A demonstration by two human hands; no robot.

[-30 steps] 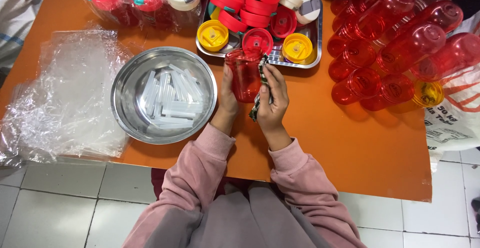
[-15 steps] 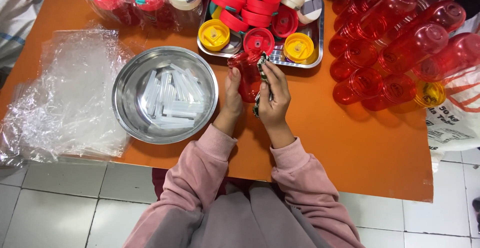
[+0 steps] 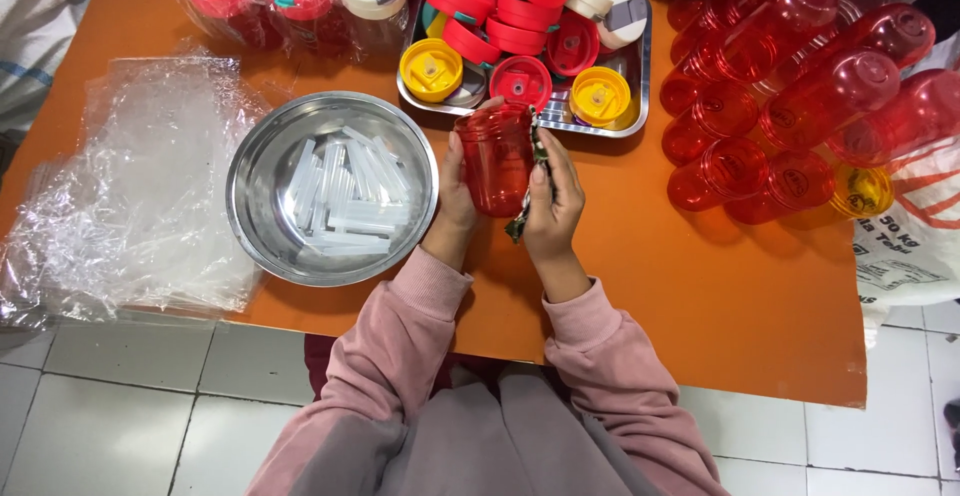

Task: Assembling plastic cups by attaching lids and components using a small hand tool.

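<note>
A small packing workshop — piled red bottles (image 3: 800, 86), a tray of lids (image 3: 520, 36)

- A steel bowl (image 3: 262, 171) holds clear plastic tubes (image 3: 345, 191).
- Crumpled clear plastic bags (image 3: 130, 186) lie left of it.
- A metal tray (image 3: 632, 106) carries red and yellow lids (image 3: 500, 26).
- Red bottles (image 3: 790, 86) pile up at the right on the orange table (image 3: 700, 286).

One steel bowl (image 3: 262, 218) at nine o'clock, one steel tray (image 3: 634, 84) at twelve with two yellow lids (image 3: 431, 69) among uncounted red lids (image 3: 521, 83). Two hands, one red bottle (image 3: 496, 161) held, one cloth (image 3: 524, 218).
</note>
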